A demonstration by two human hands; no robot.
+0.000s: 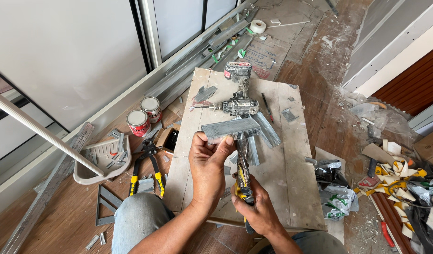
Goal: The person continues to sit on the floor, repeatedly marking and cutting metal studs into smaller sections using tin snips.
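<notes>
- My left hand (208, 165) is clamped on a short piece of ribbed metal channel (231, 128), thumb pressed on its near edge, holding it just above the board.
- My right hand (257, 210) is wrapped tight around the yellow-and-black handles of a pair of tin snips (242, 175), whose blades point up under the channel; I cannot tell whether the blades are biting the metal.
- The 2 hands sit close together, right below left, over the near half of the wooden board (291, 174).
- Beyond the channel a cordless drill (239, 96) lies on the board, battery end away from me, bit pointing left.
- More cut channel strips (268, 129) lie just beside the held piece, touching the board.
- Left of the board on the floor: 2 red cans (145, 116) standing side by side, a pale tub (96, 175) with metal scraps in it, and yellow-handled cutters (148, 171) lying flat.
- A roll of white tape (258, 26) lies far off near the wall.
</notes>
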